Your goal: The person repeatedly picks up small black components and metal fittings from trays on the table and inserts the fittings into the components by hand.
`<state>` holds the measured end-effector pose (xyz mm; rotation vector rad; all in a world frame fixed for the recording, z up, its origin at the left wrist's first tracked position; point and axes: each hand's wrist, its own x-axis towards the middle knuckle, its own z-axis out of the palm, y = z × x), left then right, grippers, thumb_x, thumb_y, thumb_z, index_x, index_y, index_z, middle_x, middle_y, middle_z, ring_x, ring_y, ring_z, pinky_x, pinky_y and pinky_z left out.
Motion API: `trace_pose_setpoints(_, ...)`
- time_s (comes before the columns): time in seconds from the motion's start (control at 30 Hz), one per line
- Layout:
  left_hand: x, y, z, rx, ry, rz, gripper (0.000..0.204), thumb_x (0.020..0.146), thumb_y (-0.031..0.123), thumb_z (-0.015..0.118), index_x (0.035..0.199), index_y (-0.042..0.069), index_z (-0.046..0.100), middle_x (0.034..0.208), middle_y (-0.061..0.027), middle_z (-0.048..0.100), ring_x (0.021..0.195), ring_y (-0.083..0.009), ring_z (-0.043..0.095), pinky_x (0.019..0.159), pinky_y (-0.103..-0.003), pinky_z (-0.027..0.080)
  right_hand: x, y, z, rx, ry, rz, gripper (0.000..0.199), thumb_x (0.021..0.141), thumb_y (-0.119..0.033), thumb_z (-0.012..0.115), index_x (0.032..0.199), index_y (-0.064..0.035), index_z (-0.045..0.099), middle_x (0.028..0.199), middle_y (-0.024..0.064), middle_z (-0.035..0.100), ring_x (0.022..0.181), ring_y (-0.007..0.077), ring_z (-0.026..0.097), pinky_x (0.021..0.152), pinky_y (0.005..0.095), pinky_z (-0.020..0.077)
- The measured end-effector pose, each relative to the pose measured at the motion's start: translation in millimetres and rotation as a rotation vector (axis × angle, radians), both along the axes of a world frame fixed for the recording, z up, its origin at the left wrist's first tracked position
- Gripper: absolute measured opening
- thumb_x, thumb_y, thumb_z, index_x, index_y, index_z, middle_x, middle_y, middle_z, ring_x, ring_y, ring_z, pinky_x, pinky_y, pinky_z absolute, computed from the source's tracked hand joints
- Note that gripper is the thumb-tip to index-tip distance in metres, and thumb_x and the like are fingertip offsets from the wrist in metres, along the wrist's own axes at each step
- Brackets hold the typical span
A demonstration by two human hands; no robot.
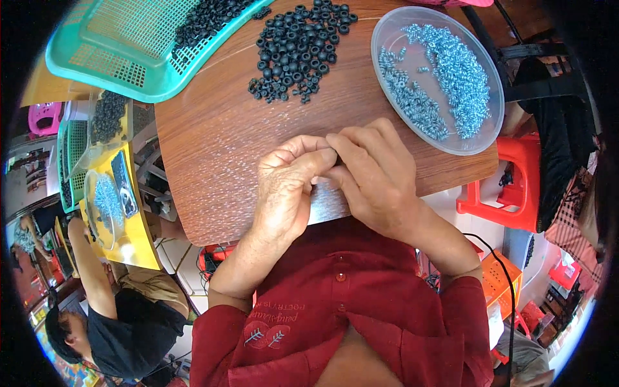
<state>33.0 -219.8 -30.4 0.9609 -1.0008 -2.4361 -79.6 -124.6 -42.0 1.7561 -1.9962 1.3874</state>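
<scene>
A: Two hands meet at the near edge of the wooden table point(219, 129) — left hand point(284, 187) and right hand point(374, 174), fingertips pressed together, pinching something too small to make out. Probably a part from the piles.

B: Where are the parts?

A: Head view only. Black rubber rings point(296, 48) lie loose at the far middle of the table, some spilling from the teal mesh basket point(109, 58) far left. Small silvery screws point(438, 84) sit in the clear plastic bowl point(480, 138), far right, just beyond the right hand.

B: How to do it well?

A: My judgement — keep the pinch low over the metal sheet point(329, 203) beneath the hands, so a dropped piece stays close.

B: Packages or labels?

A: None readable. Orange crate point(500, 277) near right, red stool point(516, 187) beside it.
</scene>
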Motion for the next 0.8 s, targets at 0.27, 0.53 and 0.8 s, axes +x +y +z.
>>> trace_pose_setpoints(0.27, 13, -5, -5, -0.018, 0.07, -0.187, 0.022, 0.09, 0.008, 0.057, 0.101, -0.01, 0.06, 0.082, -0.0158, 0.067, 0.068, -0.0195, 0.065, 0.063, -0.028, 0.052, -5, 4, -4, 0.002, 0.009, 0.024, 0.041, 0.059, -0.01, 0.073, 0.094, 0.004, 0.057, 0.082, 0.0114, 0.053, 0.07, 0.0279, 0.05, 0.058, 0.0367, 0.0434)
trace_pose_setpoints(0.53, 11, 0, -3, -0.067, 0.123, -0.093, 0.015, 0.086, 0.004, 0.059, 0.091, -0.009, 0.062, 0.075, -0.0147, 0.064, 0.062, -0.019, 0.061, 0.059, -0.028, 0.05, -5, 1, -3, -0.095, -0.049, 0.096, 0.033, 0.06, -0.005, 0.07, 0.089, 0.0046, 0.059, 0.078, 0.011, 0.054, 0.065, 0.0271, 0.049, 0.055, 0.0356, 0.0424)
trace_pose_setpoints(0.8, 8, -3, -3, -0.009, 0.111, -0.065, 0.012, 0.083, 0.003, 0.061, 0.085, -0.009, 0.062, 0.07, -0.0141, 0.063, 0.056, -0.0202, 0.059, 0.055, -0.028, 0.048, -5, -3, -2, -0.084, 0.013, 0.12, 0.03, 0.059, -0.006, 0.072, 0.086, 0.0058, 0.062, 0.075, 0.0128, 0.058, 0.061, 0.0256, 0.053, 0.051, 0.0332, 0.0417)
